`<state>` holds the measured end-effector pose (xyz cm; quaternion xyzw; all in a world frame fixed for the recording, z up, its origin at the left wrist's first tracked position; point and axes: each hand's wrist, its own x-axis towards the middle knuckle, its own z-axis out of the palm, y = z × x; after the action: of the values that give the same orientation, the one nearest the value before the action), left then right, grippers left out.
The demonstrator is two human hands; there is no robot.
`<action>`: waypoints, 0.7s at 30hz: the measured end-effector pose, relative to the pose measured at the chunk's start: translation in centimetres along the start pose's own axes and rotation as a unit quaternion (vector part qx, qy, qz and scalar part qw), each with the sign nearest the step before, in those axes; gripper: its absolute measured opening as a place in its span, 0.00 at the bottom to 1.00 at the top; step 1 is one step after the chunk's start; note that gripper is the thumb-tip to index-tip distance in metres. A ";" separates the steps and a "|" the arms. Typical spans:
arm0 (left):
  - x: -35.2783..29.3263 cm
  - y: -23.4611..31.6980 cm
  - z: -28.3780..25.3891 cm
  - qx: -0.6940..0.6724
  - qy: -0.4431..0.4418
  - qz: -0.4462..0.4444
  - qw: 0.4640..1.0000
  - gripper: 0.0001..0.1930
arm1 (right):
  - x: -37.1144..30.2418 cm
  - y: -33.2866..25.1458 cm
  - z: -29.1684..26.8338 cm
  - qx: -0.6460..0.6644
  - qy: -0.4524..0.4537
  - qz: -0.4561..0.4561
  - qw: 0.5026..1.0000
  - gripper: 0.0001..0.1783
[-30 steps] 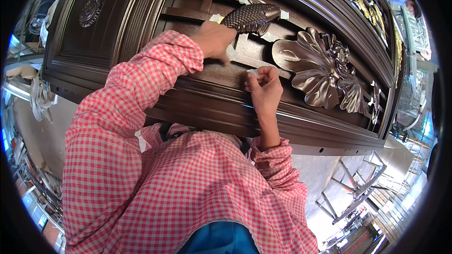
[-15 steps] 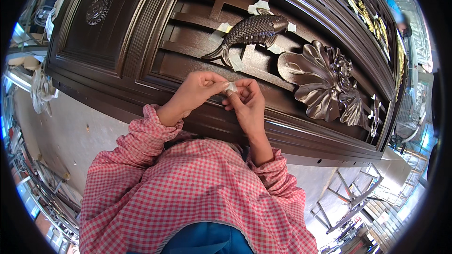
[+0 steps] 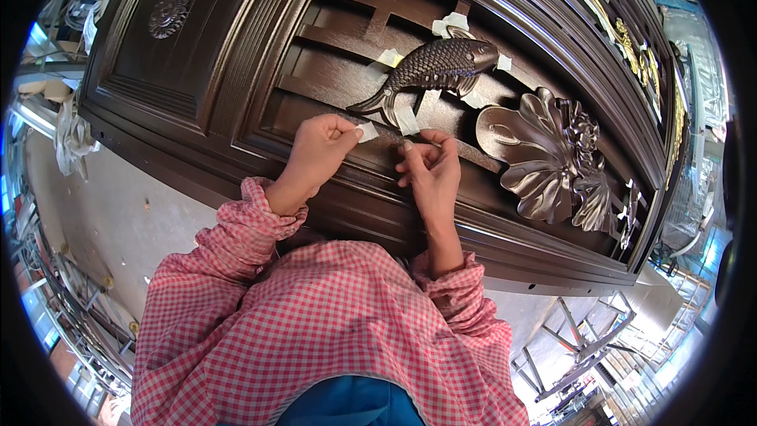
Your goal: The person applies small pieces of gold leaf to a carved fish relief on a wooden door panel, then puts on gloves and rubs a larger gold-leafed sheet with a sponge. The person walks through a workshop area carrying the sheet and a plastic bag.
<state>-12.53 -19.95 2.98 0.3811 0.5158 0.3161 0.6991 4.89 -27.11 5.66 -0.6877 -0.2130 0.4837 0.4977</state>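
My left hand point(image 3: 317, 155) pinches a small piece of pale masking tape point(image 3: 367, 132) between thumb and fingers, just below the tail of a dark brown carved fish point(image 3: 441, 65). My right hand point(image 3: 434, 173) is beside it with fingers loosely bent and apart, nothing visible in them. Its thumb tip is close to a tape strip point(image 3: 407, 121) under the fish's tail; whether it touches cannot be made out. More tape pieces point(image 3: 449, 24) show around the fish, which lies against the crossed bars of a dark brown panel point(image 3: 331, 197).
Right of the fish is a carved leaf-and-flower ornament point(image 3: 530, 142) in the same brown. A round rosette point(image 3: 170, 13) decorates the panel's left section. Gold trim point(image 3: 623, 39) runs along the far right. Metal frames point(image 3: 579, 339) stand on the floor at lower right.
My hands have moved apart; the left carries the tape piece leftward, and the right has come away from it. The panel appears slightly lower and farther right in view.
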 end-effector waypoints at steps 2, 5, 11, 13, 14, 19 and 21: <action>0.8 0.3 -0.7 0.015 0.024 0.028 0.999 0.04 | 0.2 0.0 0.1 -0.033 -0.058 0.039 0.997 0.14; 2.3 0.9 -2.0 0.087 0.077 0.071 0.991 0.05 | 0.4 0.2 1.4 -0.060 -0.078 -0.024 0.995 0.09; 4.7 0.8 -2.9 0.137 0.065 0.092 0.984 0.06 | 2.6 -0.5 3.2 -0.190 -0.060 -0.124 0.972 0.05; 5.2 0.6 -3.0 0.156 0.056 0.085 0.982 0.07 | 4.3 -1.1 3.4 -0.260 -0.044 -0.225 0.938 0.04; 5.5 0.6 -3.1 0.168 0.053 0.078 0.981 0.07 | 5.2 -1.3 3.5 -0.290 -0.039 -0.291 0.911 0.05; 5.9 0.2 -3.3 0.179 0.054 0.054 0.981 0.08 | 9.0 -2.2 4.2 -0.380 -0.085 -0.410 0.825 0.05; 5.9 0.0 -3.2 0.169 0.057 0.052 0.983 0.08 | 9.6 -2.2 4.4 -0.387 -0.107 -0.413 0.818 0.03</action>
<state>-14.07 -14.34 -0.45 0.5010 0.5803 0.2814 0.5771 5.65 -16.62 3.09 -0.6152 -0.6985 0.1813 0.3175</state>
